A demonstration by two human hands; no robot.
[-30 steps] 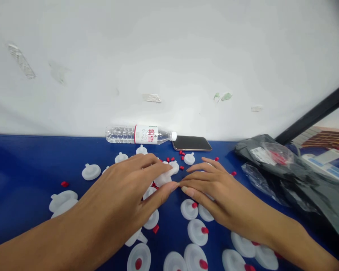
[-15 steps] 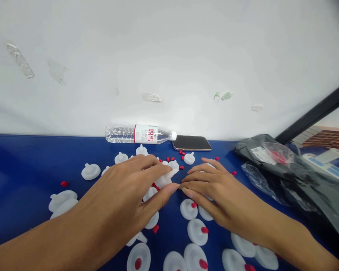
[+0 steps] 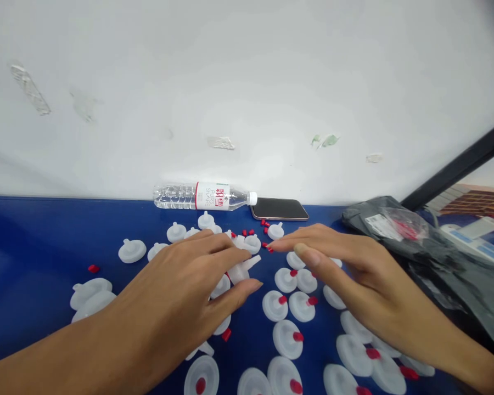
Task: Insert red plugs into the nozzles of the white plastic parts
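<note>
My left hand (image 3: 208,271) is closed around a white plastic disc with a spout (image 3: 241,270), its narrow spout pointing up and to the right past the fingers. My right hand (image 3: 343,263) stretches over the blue table with thumb and forefinger apart. Its fingertips are at a small red cap (image 3: 270,249), touching or just above it. More red caps (image 3: 251,231) lie loose close by. Below the right hand, several white discs with red caps on their spouts (image 3: 287,339) lie spread out. Uncapped white discs (image 3: 132,250) are scattered around the left hand, some hidden beneath it.
A clear water bottle (image 3: 181,196) lies on its side against the white wall, with a dark phone (image 3: 280,208) by its cap. Grey plastic bags (image 3: 448,263) cover the table's right side. One red cap (image 3: 93,269) lies alone at the left.
My right hand has moved away from the left hand, up and to the right, toward the loose red caps, uncovering several capped discs. The left hand keeps its disc, with the spout now showing more.
</note>
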